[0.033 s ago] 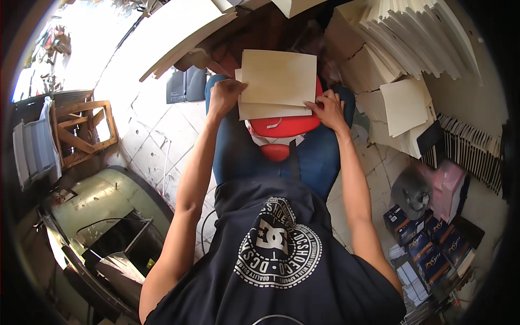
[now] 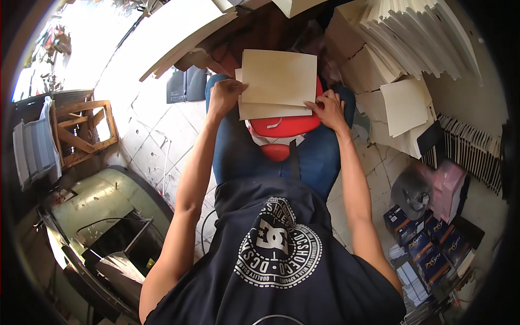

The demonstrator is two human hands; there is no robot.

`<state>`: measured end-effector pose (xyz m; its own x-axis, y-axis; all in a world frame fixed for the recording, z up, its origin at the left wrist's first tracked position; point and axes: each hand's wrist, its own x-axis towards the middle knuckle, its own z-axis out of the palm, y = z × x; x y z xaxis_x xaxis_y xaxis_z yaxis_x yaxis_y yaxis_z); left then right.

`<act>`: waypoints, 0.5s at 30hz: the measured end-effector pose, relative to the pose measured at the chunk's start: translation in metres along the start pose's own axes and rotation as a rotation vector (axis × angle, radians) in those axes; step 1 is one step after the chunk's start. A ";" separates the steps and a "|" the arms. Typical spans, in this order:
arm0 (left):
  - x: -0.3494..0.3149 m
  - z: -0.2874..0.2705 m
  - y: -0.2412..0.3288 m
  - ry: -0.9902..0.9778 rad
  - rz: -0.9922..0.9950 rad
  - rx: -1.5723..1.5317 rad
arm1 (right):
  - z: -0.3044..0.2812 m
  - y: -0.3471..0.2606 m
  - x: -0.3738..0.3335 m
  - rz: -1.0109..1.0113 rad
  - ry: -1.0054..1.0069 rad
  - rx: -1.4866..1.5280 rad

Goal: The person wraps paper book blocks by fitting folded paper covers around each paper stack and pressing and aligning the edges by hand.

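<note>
A cream paper sheet [image 2: 279, 77] lies between my knees. Under it a second cream sheet [image 2: 271, 112] shows along the near and left edges, slightly askew. Both rest over a red seat-like surface [image 2: 287, 126]. My left hand [image 2: 225, 96] pinches the upper sheet's left edge between thumb and fingers. At its near right corner, my right hand [image 2: 328, 110] is closed, with thumb and index finger on the corner. Whether either hand also grips the lower sheet cannot be told.
Tall stacks of cream paper [image 2: 422, 43] stand at the far right, with loose sheets [image 2: 403, 106] below them. Dark boxes [image 2: 428, 246] sit at the lower right. On the left are a wooden frame [image 2: 86, 130] and a green rounded machine [image 2: 114, 195]. A dark folder [image 2: 186, 85] lies on the tiled floor.
</note>
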<state>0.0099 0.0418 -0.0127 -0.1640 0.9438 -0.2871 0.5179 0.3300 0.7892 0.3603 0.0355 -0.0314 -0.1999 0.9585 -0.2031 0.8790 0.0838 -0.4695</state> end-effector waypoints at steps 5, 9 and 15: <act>-0.008 -0.012 -0.008 -0.088 0.042 0.186 | 0.002 0.000 0.000 -0.015 0.014 -0.002; -0.020 -0.016 -0.004 -0.119 0.173 0.140 | 0.002 0.003 -0.001 -0.004 0.017 0.007; -0.025 -0.012 -0.010 -0.122 0.361 0.194 | 0.001 0.000 0.000 -0.005 -0.001 0.009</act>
<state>-0.0012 0.0154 -0.0072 0.1509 0.9851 -0.0824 0.6743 -0.0416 0.7373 0.3596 0.0356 -0.0319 -0.2044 0.9579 -0.2017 0.8742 0.0859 -0.4778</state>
